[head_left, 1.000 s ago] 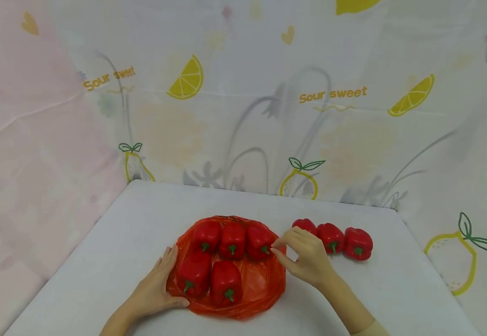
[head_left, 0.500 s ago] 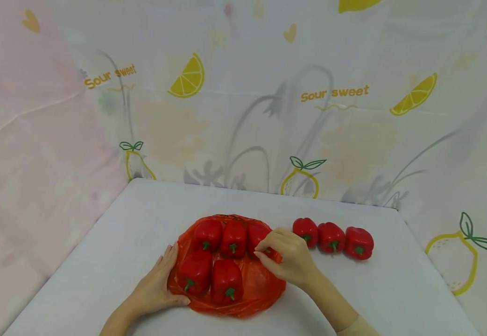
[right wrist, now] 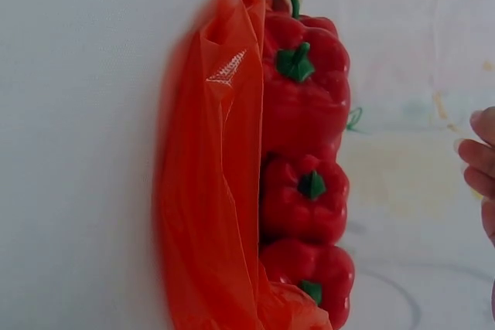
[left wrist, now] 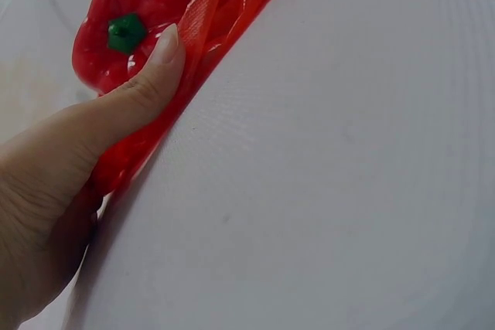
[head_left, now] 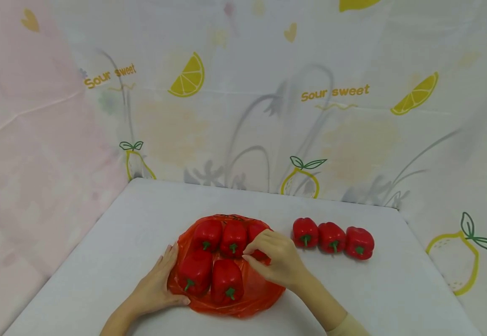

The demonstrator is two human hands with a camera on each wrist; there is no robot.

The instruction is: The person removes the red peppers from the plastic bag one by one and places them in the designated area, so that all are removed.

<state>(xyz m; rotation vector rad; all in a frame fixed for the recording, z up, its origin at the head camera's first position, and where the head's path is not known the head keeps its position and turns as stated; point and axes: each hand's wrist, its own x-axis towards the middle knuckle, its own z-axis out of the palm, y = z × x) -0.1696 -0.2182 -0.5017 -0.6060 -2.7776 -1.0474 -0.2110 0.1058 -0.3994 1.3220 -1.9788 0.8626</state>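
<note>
An orange-red plastic bag (head_left: 264,293) lies spread open on the white table, with several red bell peppers (head_left: 227,280) with green stems on it. My left hand (head_left: 154,285) rests along the bag's left side, fingers extended; its thumb (left wrist: 147,90) lies against the plastic near a pepper (left wrist: 116,32). Over the bag's right part is my right hand (head_left: 278,259), fingers bent and nothing held. It partly covers the back right pepper (head_left: 257,228). In the right wrist view, its fingertips (right wrist: 481,152) show at the right edge, apart from the peppers (right wrist: 305,199).
Three more red bell peppers (head_left: 331,238) stand in a row on the table (head_left: 377,298), right of the bag. A printed cloth (head_left: 243,116) with lemon drawings hangs behind the table and along its sides.
My right hand has moved left, from the bag's right edge to over its right part. The leftmost pepper of the row is now uncovered. My left hand has stayed in place.
</note>
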